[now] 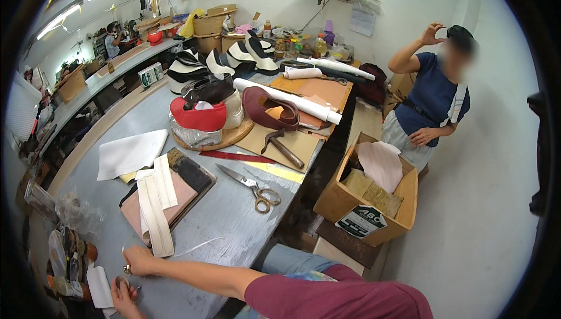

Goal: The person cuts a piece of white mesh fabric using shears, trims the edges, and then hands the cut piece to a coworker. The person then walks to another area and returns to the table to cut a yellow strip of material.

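Reaching across the grey table point(201, 231), my right hand point(140, 260) has its fingers curled closed near the left front. A thin pale tip shows at its fingers, but what it holds is too small to make out. Just below, my left hand point(124, 300) is closed around a small round object point(121, 283), perhaps a roll or lid. Beside my right hand, cream stitched strips point(156, 219) lie across a pink-covered pad point(184, 193). A thin white cord point(201, 246) curves over the table. A white folded piece point(100, 287) lies left of my left hand.
Large scissors point(254, 187) and a hammer point(283, 149) lie beyond the pad. Red and maroon shoes point(270, 108) stand farther back, with black-and-white wedges point(251, 53). Jars point(76, 287) crowd the left edge. A box point(374, 196) and another person point(429, 91) are at the right.
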Demonstrator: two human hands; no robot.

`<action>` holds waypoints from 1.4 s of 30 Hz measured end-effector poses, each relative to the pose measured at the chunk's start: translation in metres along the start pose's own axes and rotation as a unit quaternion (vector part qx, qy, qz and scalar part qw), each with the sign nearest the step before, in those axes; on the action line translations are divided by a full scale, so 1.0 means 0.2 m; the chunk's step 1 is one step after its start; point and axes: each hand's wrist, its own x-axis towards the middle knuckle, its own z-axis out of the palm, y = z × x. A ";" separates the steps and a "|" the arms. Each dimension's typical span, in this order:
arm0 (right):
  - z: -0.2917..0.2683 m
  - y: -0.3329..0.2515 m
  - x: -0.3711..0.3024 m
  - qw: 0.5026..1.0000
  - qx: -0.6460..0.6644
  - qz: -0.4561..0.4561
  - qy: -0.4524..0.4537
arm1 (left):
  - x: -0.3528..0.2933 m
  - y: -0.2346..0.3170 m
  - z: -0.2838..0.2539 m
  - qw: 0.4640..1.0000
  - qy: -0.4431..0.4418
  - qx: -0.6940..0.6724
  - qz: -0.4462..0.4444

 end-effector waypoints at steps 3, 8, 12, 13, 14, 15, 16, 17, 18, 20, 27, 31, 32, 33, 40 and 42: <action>-0.07 -0.03 -0.10 0.994 0.095 -0.019 0.055 | -0.06 -0.02 -0.01 0.995 0.021 -0.098 -0.025; -0.16 -0.15 -0.40 0.978 0.181 -0.107 0.004 | -0.19 -0.13 0.00 0.938 -0.020 -0.339 -0.075; -0.12 -0.15 -0.59 0.979 0.051 -0.195 -0.023 | -0.33 -0.23 0.01 0.886 -0.119 -0.425 -0.141; -0.11 -0.15 -0.61 0.974 0.030 -0.224 0.004 | -0.37 -0.24 0.02 0.871 -0.146 -0.445 -0.146; -0.09 -0.15 -0.63 0.967 0.008 -0.252 0.031 | -0.41 -0.23 0.04 0.855 -0.173 -0.464 -0.151; -0.08 -0.16 -0.65 0.958 -0.013 -0.280 0.058 | -0.45 -0.21 0.06 0.826 -0.160 -0.512 -0.175; -0.09 -0.16 -0.67 0.957 -0.013 -0.286 0.035 | -0.48 -0.17 0.09 0.793 -0.147 -0.556 -0.200; -0.10 -0.18 -0.70 0.956 -0.013 -0.293 0.011 | -0.52 -0.12 0.12 0.758 -0.132 -0.598 -0.223; -0.13 -0.19 -0.73 0.954 -0.015 -0.299 -0.014 | -0.58 -0.05 0.14 0.755 -0.102 -0.604 -0.234; -0.19 -0.23 -0.81 0.951 0.029 -0.306 -0.031 | -0.72 0.10 0.17 0.785 -0.006 -0.569 -0.245; -0.35 -0.31 -1.07 0.913 0.164 -0.369 -0.060 | -1.17 0.12 -0.22 0.782 0.155 -0.569 -0.201; -0.43 -0.22 -1.16 0.921 0.187 -0.329 -0.094 | -1.59 -0.28 -0.48 0.945 0.246 -0.178 -0.117; -0.46 -0.19 -1.18 0.923 0.198 -0.313 -0.104 | -1.67 -0.38 -0.46 0.964 0.246 -0.020 -0.103; -0.49 -0.17 -1.22 0.924 0.210 -0.296 -0.115 | -1.69 -0.47 -0.41 0.969 0.220 0.082 -0.079; -0.72 -0.04 -1.34 0.935 0.208 -0.213 -0.194 | -1.57 -0.59 -0.10 0.949 0.068 0.290 0.103; -0.75 -0.02 -1.36 0.939 0.207 -0.199 -0.192 | -1.56 -0.57 -0.05 0.943 0.051 0.306 0.121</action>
